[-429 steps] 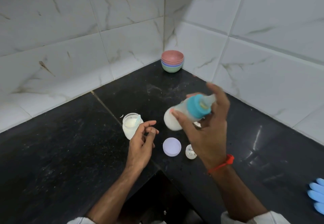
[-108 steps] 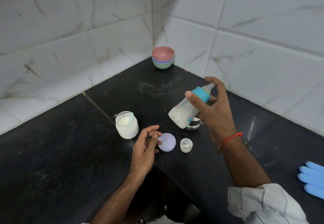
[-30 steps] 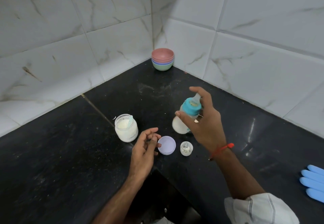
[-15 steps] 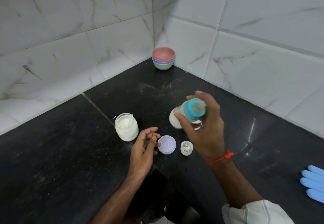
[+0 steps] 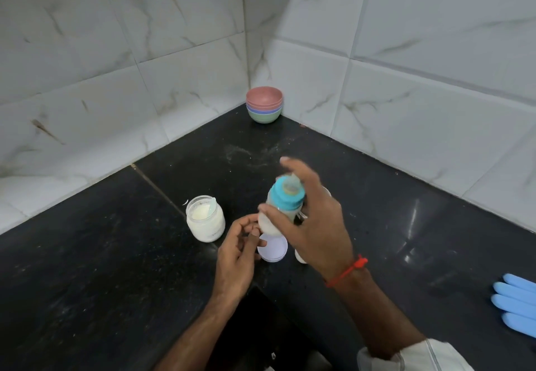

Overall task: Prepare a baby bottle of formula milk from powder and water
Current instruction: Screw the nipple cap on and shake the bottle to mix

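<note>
My right hand (image 5: 314,225) grip round the blurred bottle (image 5: 280,208), hiding the cap beyond it, left hand (image 5: 236,257) idle, loosely curled beside the bottle

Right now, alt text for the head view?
Right hand grips a milk-filled baby bottle with teal collar above a black counter. Left hand rests empty beside a lilac lid and open powder jar; bowls stacked in the corner.
</note>
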Demonstrator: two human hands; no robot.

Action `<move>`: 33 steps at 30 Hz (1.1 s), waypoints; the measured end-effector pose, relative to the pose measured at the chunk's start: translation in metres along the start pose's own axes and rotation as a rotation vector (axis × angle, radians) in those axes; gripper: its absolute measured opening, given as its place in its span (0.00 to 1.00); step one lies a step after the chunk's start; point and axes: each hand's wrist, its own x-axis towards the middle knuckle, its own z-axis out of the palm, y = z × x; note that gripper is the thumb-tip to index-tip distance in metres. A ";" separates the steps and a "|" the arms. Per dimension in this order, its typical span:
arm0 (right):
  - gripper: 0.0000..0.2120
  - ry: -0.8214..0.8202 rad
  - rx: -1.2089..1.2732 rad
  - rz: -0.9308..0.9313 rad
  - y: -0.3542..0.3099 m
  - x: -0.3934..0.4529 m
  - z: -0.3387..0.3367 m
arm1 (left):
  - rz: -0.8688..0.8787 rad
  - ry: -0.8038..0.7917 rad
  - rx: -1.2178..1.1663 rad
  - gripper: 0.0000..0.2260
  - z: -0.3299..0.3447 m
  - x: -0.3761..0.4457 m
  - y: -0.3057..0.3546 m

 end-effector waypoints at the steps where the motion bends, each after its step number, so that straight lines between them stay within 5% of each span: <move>1: 0.35 0.096 0.056 -0.042 -0.009 0.002 -0.003 | -0.004 0.006 -0.001 0.15 0.000 0.001 -0.002; 4: 0.35 0.215 0.065 -0.112 -0.012 0.003 0.000 | -0.012 0.011 0.001 0.13 0.004 0.001 -0.006; 8: 0.36 -0.083 -0.035 0.064 0.008 -0.002 0.008 | -0.013 -0.006 0.006 0.12 0.006 -0.005 -0.006; 13: 0.37 0.236 0.091 -0.034 -0.010 0.007 -0.008 | -0.014 0.007 0.006 0.12 0.004 -0.004 -0.008; 18: 0.37 -0.030 -0.082 0.062 0.009 0.000 -0.002 | 0.006 0.005 -0.002 0.13 0.005 -0.008 -0.005; 23: 0.36 0.276 0.144 -0.062 -0.015 0.009 -0.020 | 0.013 0.053 -0.018 0.16 0.000 -0.006 -0.010; 27: 0.34 -0.035 -0.022 0.061 0.001 0.006 -0.012 | 0.013 0.045 -0.015 0.16 0.000 -0.010 -0.010; 33: 0.36 0.246 0.145 0.002 -0.009 0.010 -0.010 | 0.012 0.062 -0.042 0.15 0.000 -0.010 -0.012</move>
